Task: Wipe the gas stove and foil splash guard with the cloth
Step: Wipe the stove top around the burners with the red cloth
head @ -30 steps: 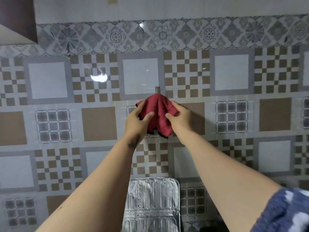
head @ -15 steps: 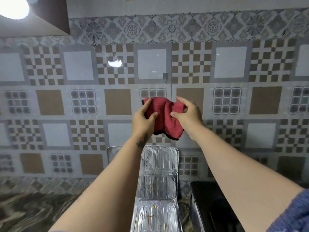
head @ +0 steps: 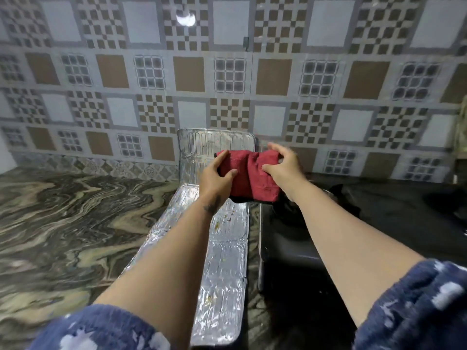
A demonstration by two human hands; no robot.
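We hold a bunched red cloth (head: 249, 176) in both hands above the counter.

Our left hand (head: 214, 180) pinches its left edge and our right hand (head: 284, 165) clamps its right side; it hangs over the far end of the crinkled silver foil splash guard (head: 222, 269), lying on the swirled marble counter (head: 75, 218); the black gas stove (head: 285, 251) sits just right of the foil.

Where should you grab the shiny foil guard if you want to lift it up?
Probably by the foil splash guard's long left edge, coming from the countertop side. That edge is bare; the black gas stove crowds its right edge, and the panels look thin, so support them flat.
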